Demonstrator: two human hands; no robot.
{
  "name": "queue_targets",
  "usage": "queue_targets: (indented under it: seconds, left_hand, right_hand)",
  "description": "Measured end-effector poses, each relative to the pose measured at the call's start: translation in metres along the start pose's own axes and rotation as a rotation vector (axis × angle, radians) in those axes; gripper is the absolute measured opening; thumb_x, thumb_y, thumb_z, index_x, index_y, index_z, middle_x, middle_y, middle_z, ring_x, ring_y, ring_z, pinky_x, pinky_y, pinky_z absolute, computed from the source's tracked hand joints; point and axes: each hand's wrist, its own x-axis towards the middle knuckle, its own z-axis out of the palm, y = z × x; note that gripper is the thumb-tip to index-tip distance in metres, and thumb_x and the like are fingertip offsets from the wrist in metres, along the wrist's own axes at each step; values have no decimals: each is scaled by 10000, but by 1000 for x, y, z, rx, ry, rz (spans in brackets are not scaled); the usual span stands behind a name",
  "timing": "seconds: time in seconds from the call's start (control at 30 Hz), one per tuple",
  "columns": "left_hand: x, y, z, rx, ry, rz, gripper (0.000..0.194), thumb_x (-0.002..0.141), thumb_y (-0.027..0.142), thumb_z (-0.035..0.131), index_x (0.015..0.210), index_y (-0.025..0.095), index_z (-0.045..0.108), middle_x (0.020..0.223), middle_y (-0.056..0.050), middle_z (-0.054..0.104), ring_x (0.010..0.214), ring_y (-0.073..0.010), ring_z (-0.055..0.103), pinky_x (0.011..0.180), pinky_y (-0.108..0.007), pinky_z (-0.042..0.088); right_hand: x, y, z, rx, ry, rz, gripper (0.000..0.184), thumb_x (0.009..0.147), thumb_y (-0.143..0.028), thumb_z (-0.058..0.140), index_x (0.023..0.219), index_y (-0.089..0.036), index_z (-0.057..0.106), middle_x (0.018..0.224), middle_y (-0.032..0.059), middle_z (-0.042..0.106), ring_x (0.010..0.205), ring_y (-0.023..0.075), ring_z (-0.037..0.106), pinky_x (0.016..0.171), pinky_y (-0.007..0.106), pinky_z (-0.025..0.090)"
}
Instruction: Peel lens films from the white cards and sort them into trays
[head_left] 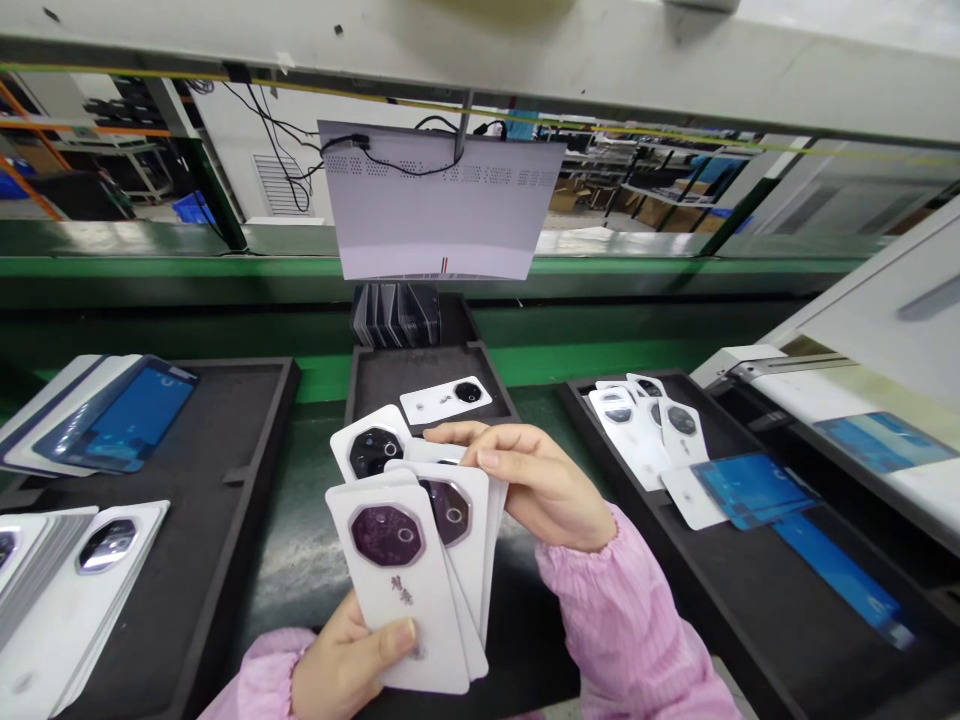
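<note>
A fanned stack of white phone back covers (420, 640) with dark octagonal camera windows is in front of me. My left hand (345, 655) grips the stack's lower part, thumb lying across the front cover. At the upper right edge of the stack, my right hand (551, 480) pinches some of the covers between thumb and fingers. Behind the stack, one white cover (427, 404) lies flat on a dark tray (405, 368). The far side of the stack and some of my fingers are hidden.
On the left, a black tray (225, 400) bears stacked white covers (97, 600) and blue-filmed panels (127, 420). Another black tray (720, 580) on the right carries white covers (637, 440) and blue film pieces (757, 490). A monitor (442, 215) hangs above a rack of dark panels (396, 315).
</note>
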Motion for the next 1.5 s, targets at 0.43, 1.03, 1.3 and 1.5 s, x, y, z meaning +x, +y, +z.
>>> queue_targets:
  seconds: [0.43, 1.03, 1.3, 1.5]
  left_hand:
    - [8, 13, 0, -49, -25, 9, 321, 726, 141, 687, 1032, 183, 598, 935, -74, 726, 820, -244, 694, 683, -317, 562]
    - [33, 9, -7, 159, -115, 42, 549, 729, 198, 698, 1226, 207, 465, 1009, -108, 703, 845, -256, 684, 664, -321, 554]
    - [31, 2, -2, 40, -214, -99, 372, 736, 161, 673, 1096, 134, 585, 941, -125, 719, 827, -276, 689, 681, -345, 559]
    - [33, -3, 2, -7, -196, -240, 259, 783, 177, 626, 1032, 111, 643, 905, -118, 728, 812, -250, 693, 721, -329, 554]
  right_hand:
    - [7, 16, 0, -562, 167, -149, 228, 785, -301, 634, 997, -220, 644, 1188, 58, 594, 1155, 213, 508, 1041, 390, 323]
    - [-9, 94, -1, 172, 312, -96, 379, 653, -302, 730, 994, -177, 619, 899, 49, 714, 896, 261, 658, 874, 424, 489]
    - [-22, 96, -11, 296, 238, -81, 360, 658, -464, 662, 896, -196, 628, 862, 34, 705, 930, 270, 644, 833, 400, 505]
    - [-17, 90, -17, 369, 130, 70, 290, 673, -292, 654, 931, -173, 599, 783, 17, 697, 791, 226, 668, 748, 361, 529]
